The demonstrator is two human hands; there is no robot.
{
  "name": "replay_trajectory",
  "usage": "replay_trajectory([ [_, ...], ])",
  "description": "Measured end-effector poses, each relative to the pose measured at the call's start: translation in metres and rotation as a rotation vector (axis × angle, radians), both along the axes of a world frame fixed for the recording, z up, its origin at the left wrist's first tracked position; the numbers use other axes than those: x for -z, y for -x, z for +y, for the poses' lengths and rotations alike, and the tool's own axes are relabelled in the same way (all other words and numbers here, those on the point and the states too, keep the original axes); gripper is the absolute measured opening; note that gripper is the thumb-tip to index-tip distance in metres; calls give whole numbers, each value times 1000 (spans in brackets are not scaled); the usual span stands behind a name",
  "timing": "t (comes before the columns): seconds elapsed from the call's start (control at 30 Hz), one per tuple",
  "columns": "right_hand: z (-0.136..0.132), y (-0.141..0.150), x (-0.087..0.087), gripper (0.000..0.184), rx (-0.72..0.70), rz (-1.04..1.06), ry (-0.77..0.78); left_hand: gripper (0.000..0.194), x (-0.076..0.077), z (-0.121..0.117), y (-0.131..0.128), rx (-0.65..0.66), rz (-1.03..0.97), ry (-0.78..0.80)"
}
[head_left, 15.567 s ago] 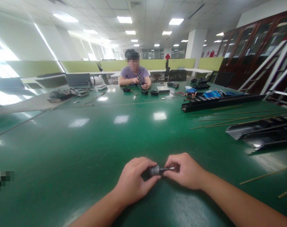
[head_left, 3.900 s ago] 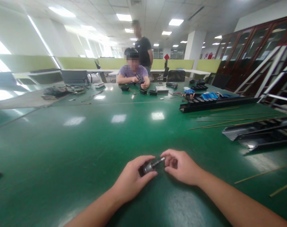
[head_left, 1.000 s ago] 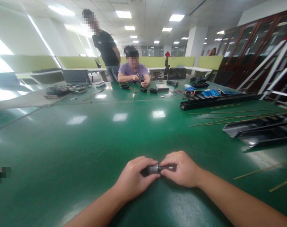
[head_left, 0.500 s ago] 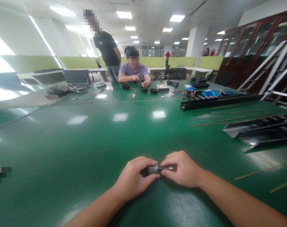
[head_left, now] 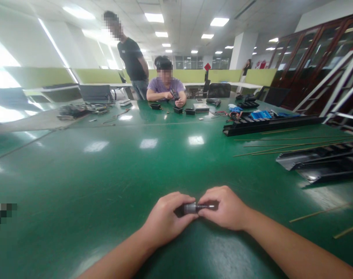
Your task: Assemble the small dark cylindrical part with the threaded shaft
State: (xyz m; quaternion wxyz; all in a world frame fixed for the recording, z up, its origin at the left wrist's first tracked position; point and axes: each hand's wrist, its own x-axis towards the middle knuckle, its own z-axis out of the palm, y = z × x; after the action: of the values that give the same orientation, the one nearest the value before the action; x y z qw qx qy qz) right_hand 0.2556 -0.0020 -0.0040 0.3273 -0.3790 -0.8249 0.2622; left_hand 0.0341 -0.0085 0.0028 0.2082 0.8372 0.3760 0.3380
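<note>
Both my hands rest on the green table [head_left: 106, 186] close to me, joined on a small metal cylinder with a thin threaded shaft [head_left: 194, 208]. My left hand [head_left: 165, 223] wraps its fingers round the thicker grey end. My right hand [head_left: 225, 207] pinches the thin shaft end between thumb and fingers. The part lies level, just above the table top. Most of it is hidden by my fingers.
Long black rails [head_left: 269, 124] and another black rail [head_left: 322, 162] lie at the right, with thin brass rods [head_left: 293, 149] between them. Across the table a seated person [head_left: 165, 91] handles small black parts; another person [head_left: 132, 58] stands beside. Tools and cables [head_left: 77, 111] lie far left.
My hands and the metal part have stayed put over the last second. The standing person at the far end has shifted slightly to the right.
</note>
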Motion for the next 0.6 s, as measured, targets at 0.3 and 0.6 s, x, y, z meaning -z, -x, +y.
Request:
replay_trajectory([
  [0.3, 0, 0, 3, 6, 16, -28, -39, 24, 1, 1, 2, 5, 17, -6],
  [0.6, -1, 0, 1, 9, 13, -25, -2, 25, 2, 2, 2, -8, 20, 7],
])
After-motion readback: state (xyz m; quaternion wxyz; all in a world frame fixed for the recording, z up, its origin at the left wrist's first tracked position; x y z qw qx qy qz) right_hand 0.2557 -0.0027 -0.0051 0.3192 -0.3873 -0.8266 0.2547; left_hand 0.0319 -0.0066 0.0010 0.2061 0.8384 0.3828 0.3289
